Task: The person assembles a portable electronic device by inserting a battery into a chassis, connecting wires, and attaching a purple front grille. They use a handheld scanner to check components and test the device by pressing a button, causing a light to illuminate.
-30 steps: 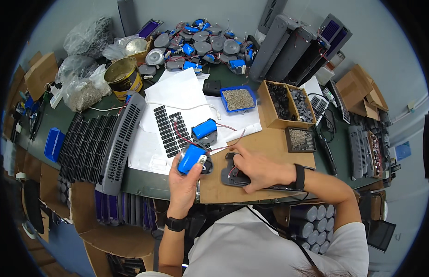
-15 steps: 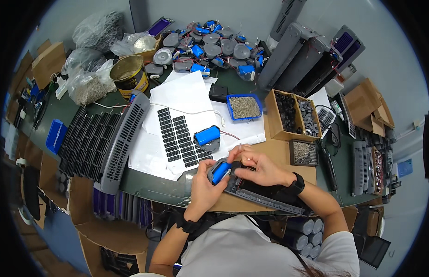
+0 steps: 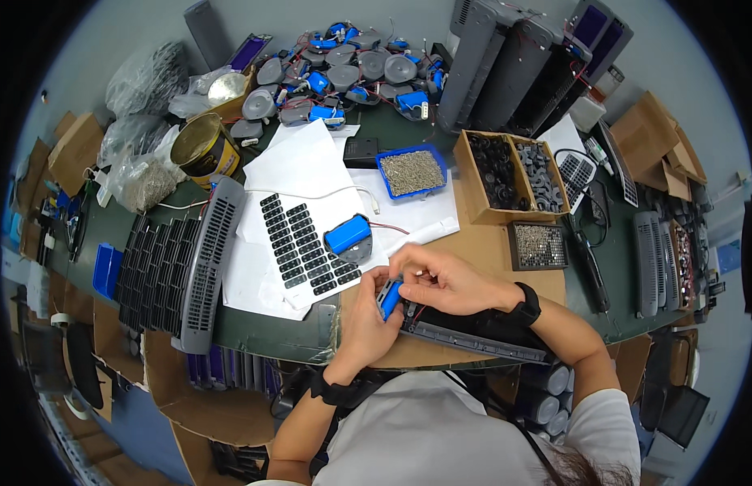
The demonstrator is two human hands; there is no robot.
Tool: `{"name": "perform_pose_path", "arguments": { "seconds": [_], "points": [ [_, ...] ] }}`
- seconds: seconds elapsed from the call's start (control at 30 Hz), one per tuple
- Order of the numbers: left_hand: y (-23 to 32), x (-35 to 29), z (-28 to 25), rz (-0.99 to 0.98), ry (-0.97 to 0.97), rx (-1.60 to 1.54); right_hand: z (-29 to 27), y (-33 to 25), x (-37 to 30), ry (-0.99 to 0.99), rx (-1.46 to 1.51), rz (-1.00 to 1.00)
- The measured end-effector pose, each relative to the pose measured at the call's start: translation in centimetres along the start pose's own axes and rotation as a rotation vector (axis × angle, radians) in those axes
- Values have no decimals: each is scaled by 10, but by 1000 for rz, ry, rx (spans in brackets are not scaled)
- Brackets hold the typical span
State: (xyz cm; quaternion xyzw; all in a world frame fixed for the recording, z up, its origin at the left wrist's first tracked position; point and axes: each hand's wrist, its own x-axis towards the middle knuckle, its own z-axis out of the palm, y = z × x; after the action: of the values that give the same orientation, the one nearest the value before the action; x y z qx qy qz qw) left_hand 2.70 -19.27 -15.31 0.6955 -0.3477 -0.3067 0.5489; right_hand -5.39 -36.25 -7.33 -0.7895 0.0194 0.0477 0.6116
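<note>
My left hand [image 3: 368, 328] grips a small grey unit with a blue battery pack [image 3: 389, 298], held tilted at the near edge of the bench. Over its upper right side, my right hand [image 3: 449, 279] has its fingers pinched together; whatever lies between them is hidden. Under both hands a long dark grey plastic housing [image 3: 481, 342] lies aslant, with a red wire near its left end. Just beyond my left hand, another blue battery pack [image 3: 348, 234] on a rounded grey base rests on white paper, with red wire trailing right.
A blue tray of screws [image 3: 412, 172], a divided box of dark parts [image 3: 471, 190] and a screw-filled holder [image 3: 539, 245] stand beyond my hands. At right lies an electric screwdriver [image 3: 588, 271]. Black stacked parts [image 3: 157, 275] and a slotted grey housing [image 3: 210, 267] sit left; several battery units [image 3: 344, 77] pile behind.
The view has shifted slightly. The battery unit has been turned more upright in my left hand, and my right hand has moved up against its top and partly covers it.
</note>
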Motion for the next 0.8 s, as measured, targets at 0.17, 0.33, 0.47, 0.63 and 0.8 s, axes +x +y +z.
{"name": "perform_pose_path", "arguments": {
  "seconds": [0.17,0.33,0.47,0.63,0.8],
  "points": [
    [5,7,-15,-99,-297,-262,-4,14,-6,-66,-522,-162],
    [8,5,-20,-81,-365,-255,0,14,-12,-109,-591,-183],
    [3,3,-15,-29,-346,-192,-1,11,-14,-127,-620,-158],
    [1,2,-6,9,-280,-48,-2,11,-15,-164,-627,-141],
    [-6,5,-13,27,-321,-79,1,16,-17,-129,-599,-176]
  ]
}}
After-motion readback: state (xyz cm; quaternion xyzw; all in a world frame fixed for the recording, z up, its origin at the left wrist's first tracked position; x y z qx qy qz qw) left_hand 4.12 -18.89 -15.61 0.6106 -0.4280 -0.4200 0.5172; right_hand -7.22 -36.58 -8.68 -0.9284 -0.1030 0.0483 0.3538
